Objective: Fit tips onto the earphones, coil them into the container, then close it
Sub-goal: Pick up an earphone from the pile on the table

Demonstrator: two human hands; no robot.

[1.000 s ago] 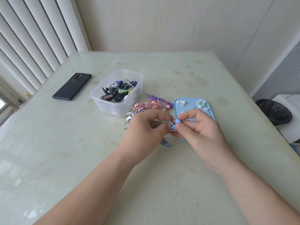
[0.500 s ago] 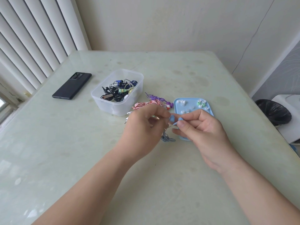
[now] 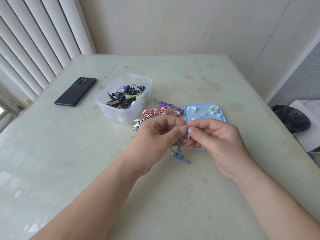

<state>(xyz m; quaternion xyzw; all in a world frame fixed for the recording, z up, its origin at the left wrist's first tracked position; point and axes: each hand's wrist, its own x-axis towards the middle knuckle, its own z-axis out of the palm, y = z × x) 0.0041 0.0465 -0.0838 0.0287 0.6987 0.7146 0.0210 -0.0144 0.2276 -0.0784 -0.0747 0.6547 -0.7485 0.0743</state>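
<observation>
My left hand [image 3: 159, 134] and my right hand [image 3: 213, 139] meet fingertip to fingertip above the table, both pinching a light blue earphone whose earbud is mostly hidden between the fingers. Its blue-grey cord [image 3: 180, 155] hangs below in a tangle that reaches the table. A clear plastic container [image 3: 124, 113] with several tangled earphones stands behind my left hand. A light blue lid [image 3: 187, 110] lies flat behind my right hand and carries several loose white and green ear tips [image 3: 213, 110].
Red-white [image 3: 155, 112], purple [image 3: 164, 105] and black-white [image 3: 141, 122] earphone bundles lie between container and lid. A black phone [image 3: 75, 93] sits at the far left near window blinds. A black-lined bin [image 3: 292, 118] stands beyond the table's right edge.
Both hands lifted slightly and drew closer; the blue earbud, visible between the fingers earlier, is now mostly covered. The cord tangle hangs lower in front of my left hand.
</observation>
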